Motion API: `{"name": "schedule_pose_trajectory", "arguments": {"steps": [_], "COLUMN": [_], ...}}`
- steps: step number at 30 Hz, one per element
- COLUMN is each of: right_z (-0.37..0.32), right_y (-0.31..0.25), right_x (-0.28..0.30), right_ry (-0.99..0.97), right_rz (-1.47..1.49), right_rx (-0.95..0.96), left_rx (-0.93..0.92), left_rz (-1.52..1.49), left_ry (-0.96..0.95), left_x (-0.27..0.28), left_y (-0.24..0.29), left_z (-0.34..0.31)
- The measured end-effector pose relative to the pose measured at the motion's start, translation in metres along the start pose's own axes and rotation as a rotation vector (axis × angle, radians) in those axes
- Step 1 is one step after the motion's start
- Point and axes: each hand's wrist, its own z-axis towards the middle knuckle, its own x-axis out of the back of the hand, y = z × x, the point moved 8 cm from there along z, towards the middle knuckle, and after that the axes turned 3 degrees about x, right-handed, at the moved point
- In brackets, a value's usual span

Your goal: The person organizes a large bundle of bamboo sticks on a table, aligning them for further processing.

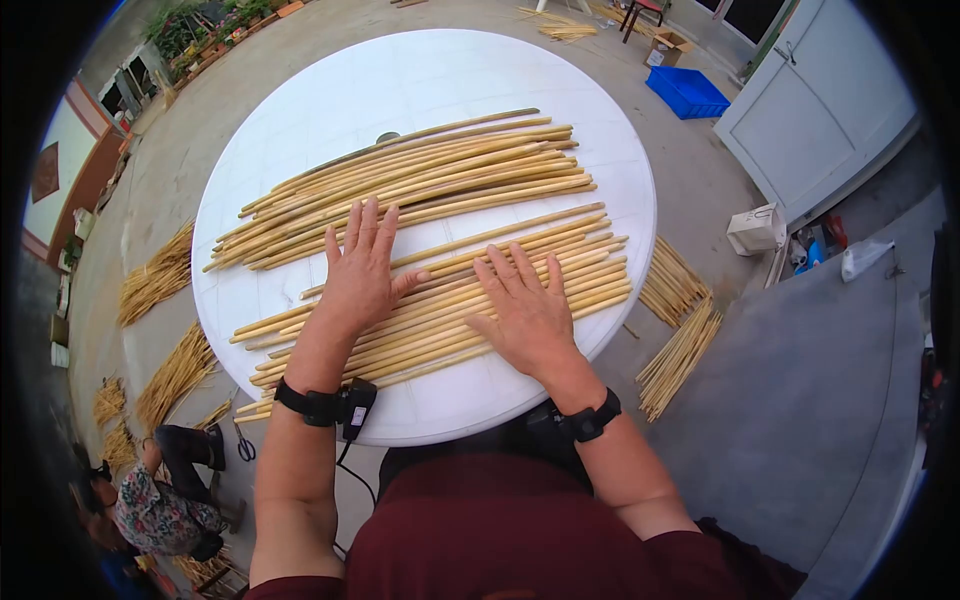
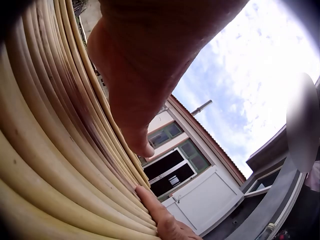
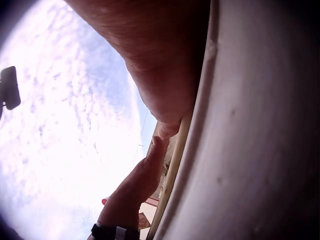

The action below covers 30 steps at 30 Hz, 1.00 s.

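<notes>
Two groups of pale yellow sticks lie side by side on a round white table (image 1: 440, 75). The left hand (image 1: 360, 275) has its fingers spread, fingertips on the lower edge of the far group (image 1: 420, 175) and thumb over the near group (image 1: 400, 335). Flat on the near group's right part rests the right hand (image 1: 527, 315), fingers spread. In the left wrist view, the left hand (image 2: 135, 85) is beside the sticks (image 2: 65, 120), with the other hand's fingers (image 2: 152, 202) touching them. The right wrist view shows the right hand (image 3: 162, 85) by the table's edge (image 3: 192, 145), its fingertips mostly hidden.
Bundles of sticks lie on the floor left (image 1: 180, 375) and right (image 1: 680, 360) of the table. A seated person (image 1: 165, 500) is at lower left, near scissors (image 1: 244, 443). A blue crate (image 1: 687, 92), a cardboard box (image 1: 667, 48) and a white door (image 1: 820, 95) are at upper right.
</notes>
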Motion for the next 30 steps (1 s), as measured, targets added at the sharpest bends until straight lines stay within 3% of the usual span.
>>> {"name": "schedule_pose_trajectory", "arguments": {"steps": [1,4,10,13,22,24,30], "right_z": [0.001,0.001,-0.001,0.0,0.0,0.001,0.002], "right_y": [0.0,0.0,0.001,0.001,-0.001,-0.001,-0.001], "right_x": [0.001,0.003,0.004,0.003,0.005,0.005,0.007], "right_ry": [0.006,0.026,0.053,0.053,0.058,0.044,0.029], "right_rz": [0.004,0.011,0.024,0.022,0.02,0.011,0.017], "right_rx": [0.004,0.011,0.003,0.004,0.015,0.01,0.006], "left_rx": [0.031,0.12,0.096,0.025,0.005,0.002,0.042], "left_rz": [0.016,0.024,0.001,-0.001,-0.032,-0.021,-0.088], "left_ry": [0.044,-0.086,-0.135,-0.061,-0.209,-0.252,-0.1], "left_x": [0.001,-0.008,-0.004,-0.005,0.003,0.012,0.034], "left_y": [-0.007,-0.018,-0.01,-0.008,0.0,-0.002,-0.036], "left_z": [0.011,0.026,-0.002,-0.016,-0.04,-0.035,0.056]}}
